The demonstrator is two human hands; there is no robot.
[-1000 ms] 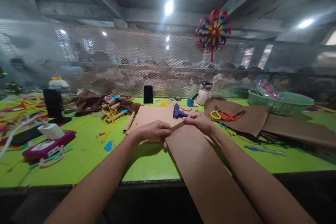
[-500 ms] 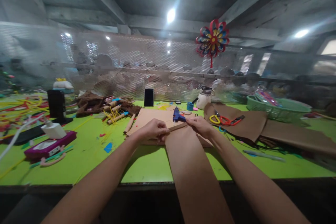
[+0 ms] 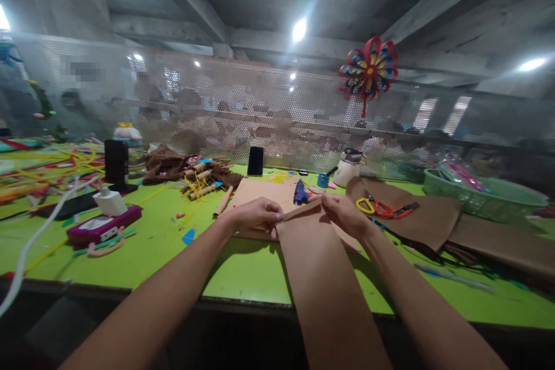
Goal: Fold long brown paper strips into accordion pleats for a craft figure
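A long strip of brown paper [image 3: 325, 277] hangs from between my hands down past the table's front edge. My left hand [image 3: 259, 214] pinches the left corner of its folded top end. At the right corner, my right hand [image 3: 344, 213] grips the same fold with thumb and fingers. The folded edge slants, higher on the right. Just behind it a blue glue gun [image 3: 300, 192] lies on a flat brown sheet of card [image 3: 255, 189], partly covered by my hands and the strip.
Right of my hands, scissors [image 3: 385, 209] with red and yellow handles lie on brown paper [image 3: 433, 225], near a green basket [image 3: 498, 193]. On the left are a purple power strip [image 3: 104, 228] with a white plug and a white cable [image 3: 26, 254]. A phone [image 3: 255, 161] stands at the back.
The view has swung slightly left, so the scene sits further right. My right hand has lifted its end of the fold a little, tilting the edge. Both hands keep their hold.
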